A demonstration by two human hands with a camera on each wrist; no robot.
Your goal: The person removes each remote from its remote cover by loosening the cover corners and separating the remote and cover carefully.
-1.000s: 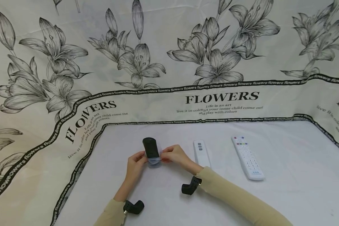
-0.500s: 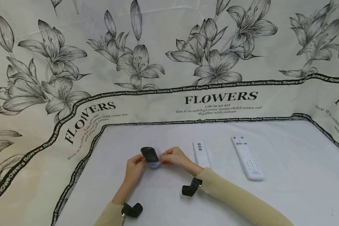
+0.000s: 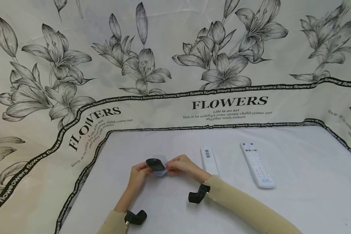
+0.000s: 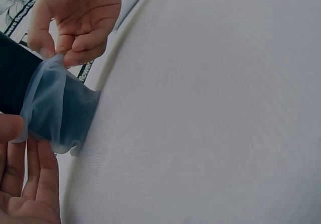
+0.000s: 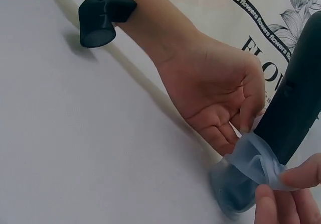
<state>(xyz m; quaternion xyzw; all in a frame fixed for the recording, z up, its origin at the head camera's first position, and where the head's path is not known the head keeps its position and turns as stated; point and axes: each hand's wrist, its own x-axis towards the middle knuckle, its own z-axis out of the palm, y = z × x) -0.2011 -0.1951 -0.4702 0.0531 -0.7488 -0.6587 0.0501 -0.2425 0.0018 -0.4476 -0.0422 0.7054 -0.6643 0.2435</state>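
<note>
A black remote control [image 3: 155, 164] stands tilted on the table, its upper end leaning up toward the head camera. Around its lower end sits a translucent bluish cover [image 4: 75, 108], bunched in folds at its mouth. My left hand [image 3: 138, 178] pinches the cover's rim on the left side. On the opposite side, thumb and fingers of my right hand [image 3: 183, 164] pinch the same rim. The right wrist view shows the dark body [image 5: 291, 93] rising bare out of the cover. Its button face is not visible.
Right of the hands lies a small white remote [image 3: 209, 160] with a few grey buttons, partly behind the right wrist. Farther right is a longer white remote [image 3: 257, 165] with many buttons. A flower-printed cloth [image 3: 222, 58] hangs behind the white table [image 3: 304, 182].
The black remote's upper end has swung down toward the head camera and slightly left, so it looks shorter. Both hands keep their pinch on the cover and have barely moved.
</note>
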